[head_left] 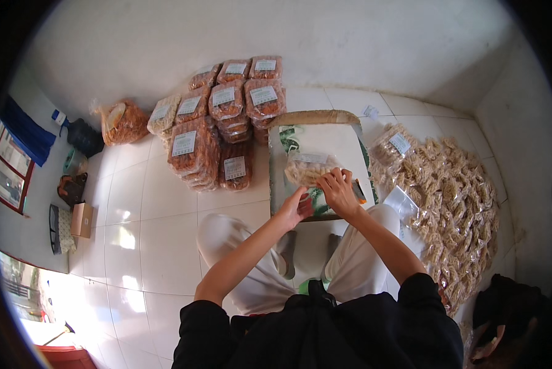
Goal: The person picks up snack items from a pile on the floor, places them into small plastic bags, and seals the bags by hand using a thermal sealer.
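A clear plastic pack of pale twisted snacks (299, 173), with a white label on top, is over a low white-and-green table (333, 137). My right hand (338, 189) grips the pack's near right end. Just below the pack's near edge, my left hand (300, 207) has its thumb raised and apart from its blurred fingers; it appears to hold nothing. A small black and orange object (359, 191), partly hidden by my right hand, lies at the table's right side.
Labelled packs of brown snacks (188, 152) are stacked on the tiled floor at left, near a tied bag (124, 122). Small bags of pale snacks (456, 207) are heaped at right, with a labelled pack (393, 145) and empty plastic bags (401, 204) beside them.
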Demonstrator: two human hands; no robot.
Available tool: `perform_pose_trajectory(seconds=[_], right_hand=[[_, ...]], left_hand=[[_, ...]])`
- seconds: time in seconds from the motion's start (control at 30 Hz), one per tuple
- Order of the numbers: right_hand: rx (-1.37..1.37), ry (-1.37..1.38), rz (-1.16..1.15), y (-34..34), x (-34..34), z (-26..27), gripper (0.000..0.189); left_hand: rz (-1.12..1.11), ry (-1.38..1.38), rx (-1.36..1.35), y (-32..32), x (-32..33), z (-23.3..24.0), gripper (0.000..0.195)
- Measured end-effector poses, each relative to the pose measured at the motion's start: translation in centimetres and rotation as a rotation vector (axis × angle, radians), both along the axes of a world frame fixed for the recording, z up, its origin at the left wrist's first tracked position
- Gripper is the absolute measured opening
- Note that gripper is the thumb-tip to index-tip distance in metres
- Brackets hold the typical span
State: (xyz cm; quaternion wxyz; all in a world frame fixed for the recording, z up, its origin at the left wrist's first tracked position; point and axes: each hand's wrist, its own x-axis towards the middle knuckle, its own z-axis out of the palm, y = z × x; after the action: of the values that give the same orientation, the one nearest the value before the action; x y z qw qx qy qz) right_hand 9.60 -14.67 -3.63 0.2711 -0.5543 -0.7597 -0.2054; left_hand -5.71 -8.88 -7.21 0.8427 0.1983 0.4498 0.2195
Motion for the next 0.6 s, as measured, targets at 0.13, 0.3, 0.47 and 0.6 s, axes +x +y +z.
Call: perform_pose_trajectory(seconds=[0.13, 0.3, 0.47, 0.6], right_hand=[[-0.009, -0.067, -0.008, 0.4, 0.3, -1.6, 0.017], [-0.025, -0.131, 0.008, 0.8, 1.9, -3.4, 0.022], [-0.047, -0.158, 0.006, 1.6, 2.8, -4.6, 0.025], [-0.043, -0.138, -0.015, 1.6, 3.9, -6.2, 0.026]], left_hand=[[-0.01, -0.002, 0.067, 1.9, 1.2, -1.4, 0.022], [-0.118, 0.131, 0.073, 3.1, 3.0, -2.0, 0.022], [-0.155, 0.16, -0.036, 5.1, 4.0, -3.8, 0.021], [-0.175, 0.219, -0.037, 5.2, 5.6, -5.2, 0.02]])
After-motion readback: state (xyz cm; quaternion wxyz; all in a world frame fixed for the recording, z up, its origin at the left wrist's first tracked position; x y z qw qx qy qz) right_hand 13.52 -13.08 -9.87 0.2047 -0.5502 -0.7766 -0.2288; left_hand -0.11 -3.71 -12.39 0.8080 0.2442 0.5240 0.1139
